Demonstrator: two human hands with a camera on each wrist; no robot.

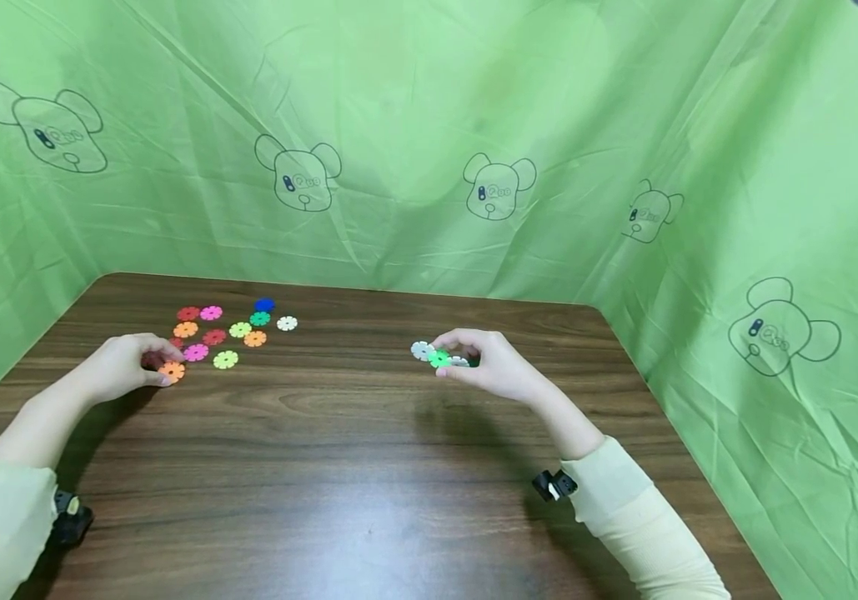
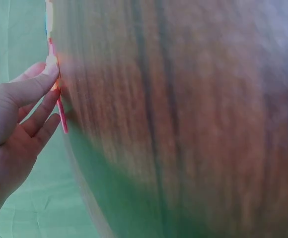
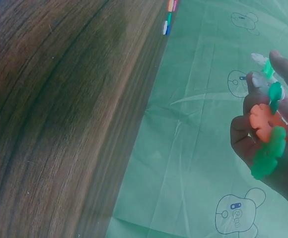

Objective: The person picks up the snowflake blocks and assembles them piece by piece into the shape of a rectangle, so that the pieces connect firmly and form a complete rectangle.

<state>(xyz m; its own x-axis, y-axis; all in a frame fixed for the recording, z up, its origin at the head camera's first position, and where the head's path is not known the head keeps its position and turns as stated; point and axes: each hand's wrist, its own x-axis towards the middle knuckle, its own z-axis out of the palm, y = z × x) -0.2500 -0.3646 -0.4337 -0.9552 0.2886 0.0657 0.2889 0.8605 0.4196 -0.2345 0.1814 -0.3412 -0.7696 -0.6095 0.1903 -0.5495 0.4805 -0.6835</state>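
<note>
My right hand (image 1: 490,363) holds a chain of interlocking notched plastic discs above the table, pinched between thumb and fingers. In the right wrist view the chain shows white, green and orange discs, with an orange disc (image 3: 263,121) and a green disc (image 3: 269,153) close to the palm. Over at the left, my left hand (image 1: 127,367) has its thumb and fingertips at the edges of an orange disc (image 1: 172,372), at the near side of a loose group. A pink disc (image 1: 195,352) lies just beyond its fingertips, and a red disc (image 1: 177,342) is partly covered by the fingers.
Several more loose discs lie on the wooden table (image 1: 338,433), among them a yellow-green disc (image 1: 226,359), a white disc (image 1: 287,323) and a blue disc (image 1: 265,305). A green cloth (image 1: 398,242) with printed bear heads surrounds the table's back and sides.
</note>
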